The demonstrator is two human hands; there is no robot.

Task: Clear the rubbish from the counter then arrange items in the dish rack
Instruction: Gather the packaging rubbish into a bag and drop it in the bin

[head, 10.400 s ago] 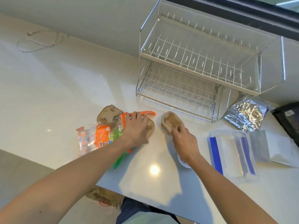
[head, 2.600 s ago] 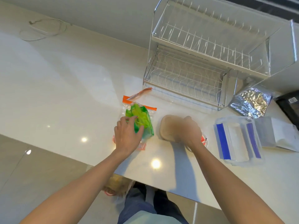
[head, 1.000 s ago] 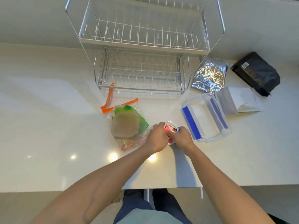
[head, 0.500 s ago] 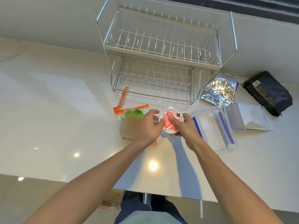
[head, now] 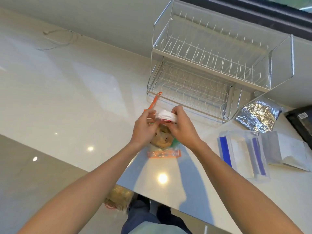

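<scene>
A small white cup [head: 166, 115] with a red wrapper in it is held between my two hands, tipped on its side above the rubbish pile. My left hand [head: 145, 127] pinches its left rim and my right hand [head: 181, 127] grips its right side. Below them on the white counter [head: 70, 92] lies a clear plastic bag [head: 163, 152] with orange and green print. Brown paper pieces [head: 163, 137] rest on top of the bag. The two-tier wire dish rack [head: 211, 65] stands empty just behind my hands.
A clear lidded container with blue clips [head: 243, 156] sits to the right. Beside it are a white pouch [head: 290, 151], a crumpled foil bag [head: 258, 114] and a black bag [head: 302, 122]. A thin cable [head: 57, 39] lies at the far left. The counter's front edge runs under my forearms.
Both hands have lifted the cup over the bag and tipped it from upright onto its side. Earlier, the brown pieces were stacked on the bag.
</scene>
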